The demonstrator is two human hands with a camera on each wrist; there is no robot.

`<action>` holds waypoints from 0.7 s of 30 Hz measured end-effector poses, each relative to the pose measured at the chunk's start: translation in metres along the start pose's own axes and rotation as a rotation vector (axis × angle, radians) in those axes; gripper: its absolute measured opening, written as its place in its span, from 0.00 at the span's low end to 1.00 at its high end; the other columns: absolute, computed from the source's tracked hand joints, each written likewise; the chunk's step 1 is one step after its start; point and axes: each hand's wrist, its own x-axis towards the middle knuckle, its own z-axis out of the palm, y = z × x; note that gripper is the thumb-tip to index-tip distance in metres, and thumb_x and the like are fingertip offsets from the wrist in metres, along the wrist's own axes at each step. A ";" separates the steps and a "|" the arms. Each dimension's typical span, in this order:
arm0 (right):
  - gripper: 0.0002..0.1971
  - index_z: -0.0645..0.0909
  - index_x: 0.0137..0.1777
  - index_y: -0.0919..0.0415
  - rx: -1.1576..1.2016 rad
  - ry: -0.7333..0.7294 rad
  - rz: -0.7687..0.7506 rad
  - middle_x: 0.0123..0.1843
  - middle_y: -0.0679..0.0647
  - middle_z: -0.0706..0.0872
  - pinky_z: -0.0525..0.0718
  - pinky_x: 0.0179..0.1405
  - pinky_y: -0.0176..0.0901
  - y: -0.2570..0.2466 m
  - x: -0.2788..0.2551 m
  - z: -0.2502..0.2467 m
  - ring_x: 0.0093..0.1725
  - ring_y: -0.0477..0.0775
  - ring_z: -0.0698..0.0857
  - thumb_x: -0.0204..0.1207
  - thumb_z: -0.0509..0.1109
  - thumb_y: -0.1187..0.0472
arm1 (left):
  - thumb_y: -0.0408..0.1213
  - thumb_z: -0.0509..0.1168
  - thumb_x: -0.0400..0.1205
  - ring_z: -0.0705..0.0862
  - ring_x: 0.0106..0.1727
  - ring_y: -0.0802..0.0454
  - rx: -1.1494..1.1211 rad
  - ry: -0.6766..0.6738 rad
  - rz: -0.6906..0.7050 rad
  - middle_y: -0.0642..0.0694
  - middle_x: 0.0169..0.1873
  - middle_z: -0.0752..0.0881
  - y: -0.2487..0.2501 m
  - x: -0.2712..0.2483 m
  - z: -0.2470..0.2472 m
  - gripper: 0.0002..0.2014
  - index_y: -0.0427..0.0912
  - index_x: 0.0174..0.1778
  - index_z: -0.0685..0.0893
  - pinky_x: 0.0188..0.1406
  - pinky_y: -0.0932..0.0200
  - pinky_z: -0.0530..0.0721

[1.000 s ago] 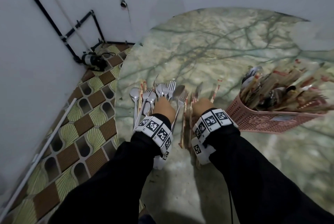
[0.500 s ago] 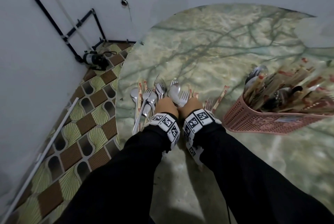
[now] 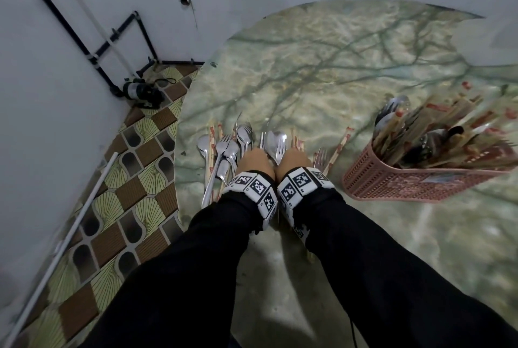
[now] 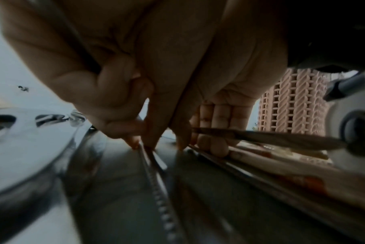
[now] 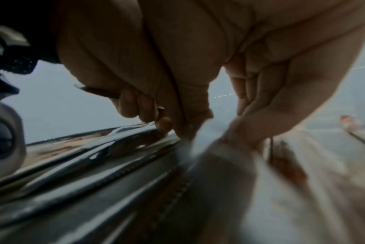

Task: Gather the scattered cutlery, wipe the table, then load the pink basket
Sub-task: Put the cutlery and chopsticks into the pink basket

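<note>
The left hand [image 3: 253,161] and the right hand [image 3: 294,161] press side by side into the heap of cutlery [image 3: 241,143] near the desk's [image 3: 322,72] left edge. From the left wrist, the left fingers [image 4: 118,118] curl down and pinch a beaded metal handle [image 4: 156,173] against the pile. From the right wrist, the right fingers [image 5: 143,107] close round a thin metal handle, while the thumb side bears on wrapped chopsticks [image 5: 281,165]. So both hands are grasping cutlery.

The spoons and forks [image 3: 276,144] are stiff, smooth steel; I judge them fairly heavy in a bunch and apt to slide past one another. The paper-sleeved chopsticks are light, and their wrappers will likely slip and crumple. The bundle is best taken across the handles, just below the bowls and tines, squeezed from both sides so nothing drops out of the middle. One chopstick packet [image 3: 340,143] lies apart to the right and would need a separate pick.

The pink basket [image 3: 398,182] sits to the right, already crowded with cutlery. Its mesh walls look thin and light, so it may shift when loaded.
</note>
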 end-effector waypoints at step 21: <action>0.10 0.78 0.50 0.62 0.677 0.155 0.136 0.46 0.60 0.80 0.75 0.50 0.48 0.063 -0.015 -0.028 0.51 0.59 0.80 0.81 0.58 0.57 | 0.34 0.56 0.84 0.83 0.54 0.39 -0.141 -0.016 0.028 0.35 0.54 0.83 0.010 -0.006 0.003 0.13 0.28 0.56 0.80 0.43 0.56 0.76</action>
